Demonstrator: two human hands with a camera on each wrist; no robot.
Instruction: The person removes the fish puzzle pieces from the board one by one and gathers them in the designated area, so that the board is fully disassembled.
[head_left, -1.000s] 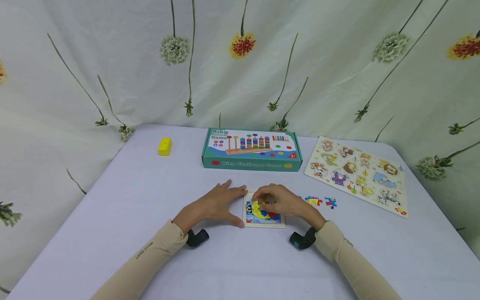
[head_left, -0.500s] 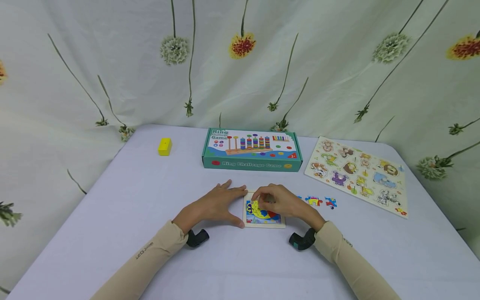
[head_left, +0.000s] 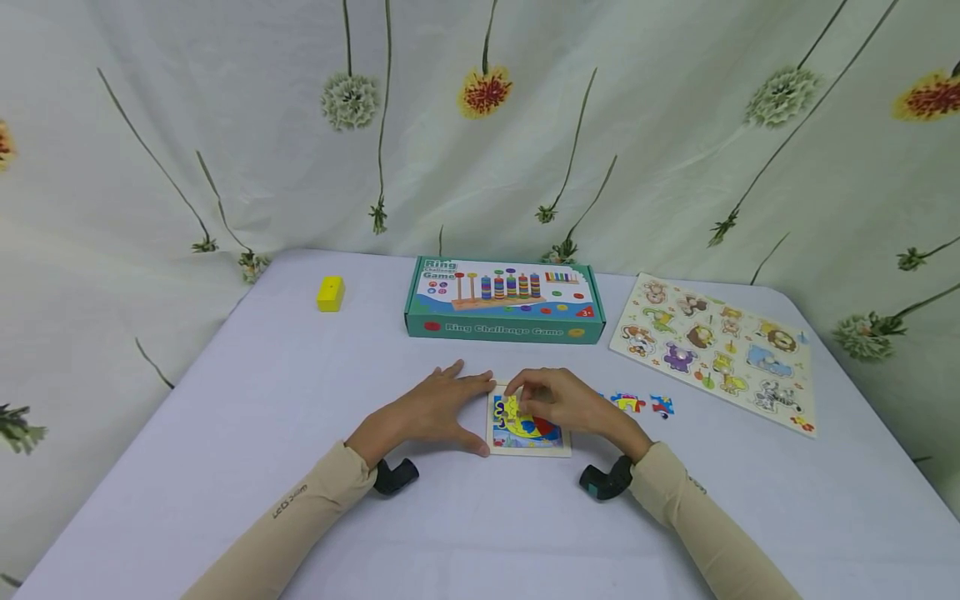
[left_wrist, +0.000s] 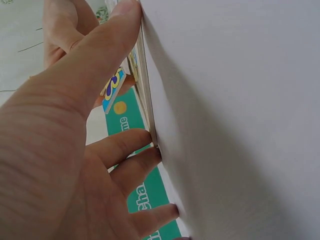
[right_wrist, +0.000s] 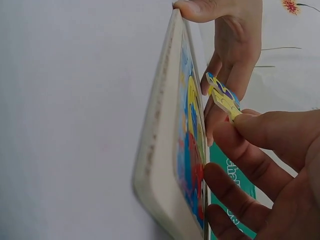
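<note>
head view looks down; close, sidelong wrist views share the small board (right_wrist: 167,135).

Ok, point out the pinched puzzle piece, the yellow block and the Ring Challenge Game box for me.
Puzzle piece (left_wrist: 114,91): left wrist view, on its visible printed face.
Yellow block (head_left: 331,292): head view, on its upper face.
Ring Challenge Game box (head_left: 505,298): head view, middle of its printed top.

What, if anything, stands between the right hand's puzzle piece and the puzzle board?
Nothing visible: the right hand pinches the puzzle piece above the puzzle board with a gap between; the left hand touches the board's edge.
</note>
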